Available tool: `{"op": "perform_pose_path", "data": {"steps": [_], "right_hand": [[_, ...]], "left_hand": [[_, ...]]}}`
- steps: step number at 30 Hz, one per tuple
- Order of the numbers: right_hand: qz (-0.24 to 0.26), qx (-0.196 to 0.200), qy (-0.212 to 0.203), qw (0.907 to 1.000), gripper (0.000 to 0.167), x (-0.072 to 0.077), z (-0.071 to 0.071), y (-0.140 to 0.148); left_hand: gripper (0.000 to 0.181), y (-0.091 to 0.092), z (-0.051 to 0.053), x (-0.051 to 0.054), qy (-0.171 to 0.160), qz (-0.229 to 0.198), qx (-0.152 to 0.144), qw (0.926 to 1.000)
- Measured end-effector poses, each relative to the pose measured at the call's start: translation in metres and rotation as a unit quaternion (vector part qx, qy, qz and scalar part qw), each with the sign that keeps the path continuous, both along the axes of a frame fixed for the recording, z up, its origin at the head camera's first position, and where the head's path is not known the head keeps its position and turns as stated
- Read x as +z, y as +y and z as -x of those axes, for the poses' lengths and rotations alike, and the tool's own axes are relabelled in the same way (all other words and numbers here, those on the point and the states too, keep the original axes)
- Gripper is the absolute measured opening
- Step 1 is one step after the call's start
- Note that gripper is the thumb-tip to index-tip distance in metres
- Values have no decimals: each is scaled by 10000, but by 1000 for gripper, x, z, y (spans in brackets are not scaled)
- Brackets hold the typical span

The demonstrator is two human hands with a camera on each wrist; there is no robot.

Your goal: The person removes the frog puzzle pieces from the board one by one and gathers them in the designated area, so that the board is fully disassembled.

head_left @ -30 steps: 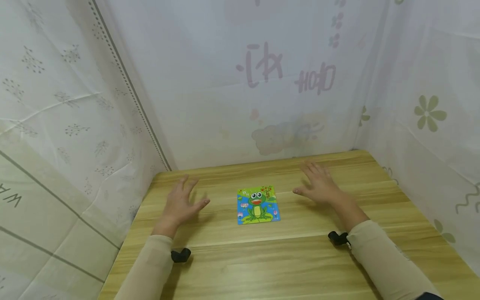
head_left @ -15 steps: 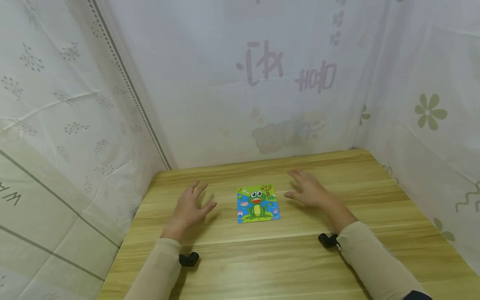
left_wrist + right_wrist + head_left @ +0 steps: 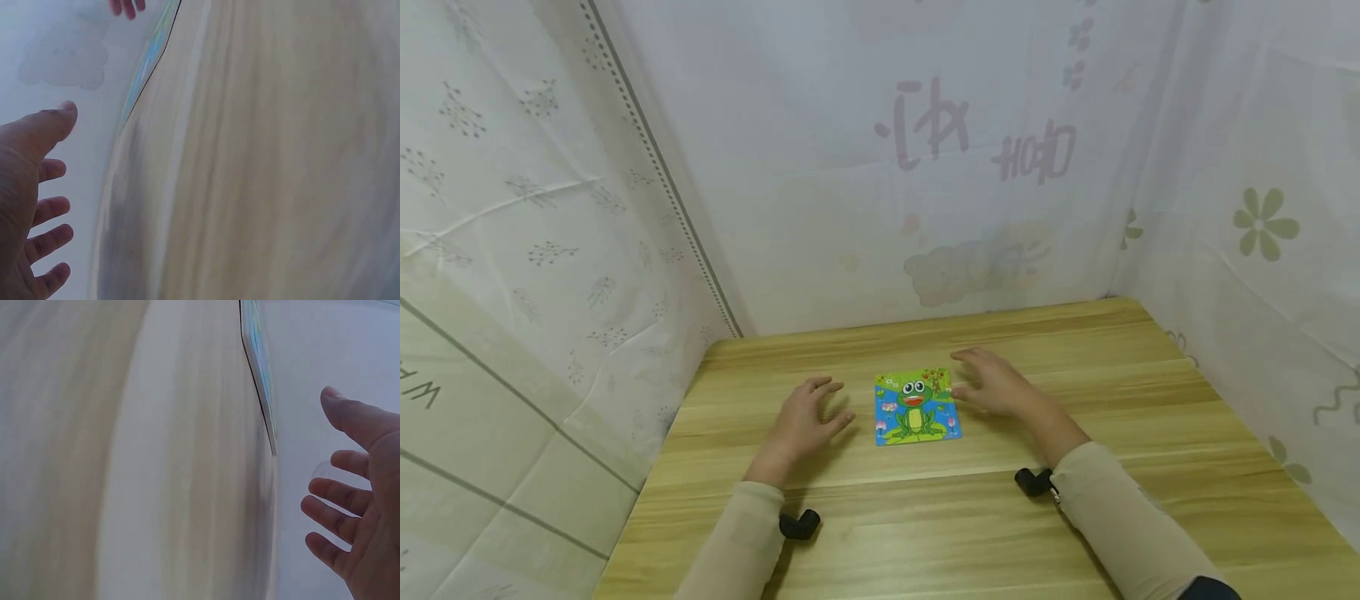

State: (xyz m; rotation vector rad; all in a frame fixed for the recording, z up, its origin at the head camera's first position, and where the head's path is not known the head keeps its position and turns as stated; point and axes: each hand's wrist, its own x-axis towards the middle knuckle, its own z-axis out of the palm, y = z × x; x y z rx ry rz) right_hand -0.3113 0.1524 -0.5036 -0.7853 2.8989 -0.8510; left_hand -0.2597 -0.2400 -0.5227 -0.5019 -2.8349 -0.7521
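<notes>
A square frog picture board (image 3: 915,408) lies flat on the wooden table, showing a green frog on a lily pad with blue water around it. To its left, my left hand (image 3: 803,423) hovers with fingers spread and slightly bent, apart from the board. My right hand (image 3: 996,383) is at the board's right side, its thumb tip just over or beside the right edge; contact cannot be told. Both wrist views show the board edge-on, as a thin slab (image 3: 147,62) in the left one and a pale-edged slab (image 3: 259,372) in the right one. Neither hand holds anything.
The wood-grain table (image 3: 917,533) runs back to a pale printed curtain (image 3: 820,208). More curtain hangs along the left and right sides. A black wrist camera (image 3: 800,525) sits on the left sleeve, another black camera (image 3: 1034,482) on the right sleeve.
Both hands have moved inward toward the frog board, the left going right and the right going left. The board stays where it was.
</notes>
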Motion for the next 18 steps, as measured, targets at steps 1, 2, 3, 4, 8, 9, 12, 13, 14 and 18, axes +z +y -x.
{"op": "perform_pose_path", "data": {"steps": [1, 2, 3, 4, 8, 9, 12, 13, 14, 18], "right_hand": [[-5, 14, -15, 10000, 74, -1, 0, -2], [1, 32, -35, 10000, 72, -1, 1, -4], [-7, 44, -50, 10000, 71, -2, 2, -6], [-18, 64, -55, 10000, 70, -2, 3, -8], [-50, 100, -115, 9999, 67, -5, 5, -18], [-49, 105, -129, 9999, 66, -5, 6, -21], [-43, 142, -121, 9998, 62, -6, 7, -28], [-33, 168, -105, 9998, 61, -6, 7, -30], [-33, 192, -101, 9998, 59, -6, 7, -32], [-60, 316, -127, 9994, 54, -6, 7, -42]], "left_hand": [[64, 3, -1, -1, -35, 6, -4, 10000], [63, 6, -1, -1, -70, 11, -9, 10000], [62, 8, -2, -1, -81, 43, -5, 10000], [61, 11, -2, -2, -86, 65, -3, 9999], [58, 21, -5, -4, -123, 21, 24, 9999], [57, 23, -5, -4, -150, 3, 27, 9999], [54, 29, -6, -6, -274, -82, -17, 9996], [53, 30, -6, -7, -321, -87, -34, 9994], [53, 32, -6, -8, -354, -92, -60, 9993], [49, 37, -7, -11, -389, -153, -185, 9990]]}}
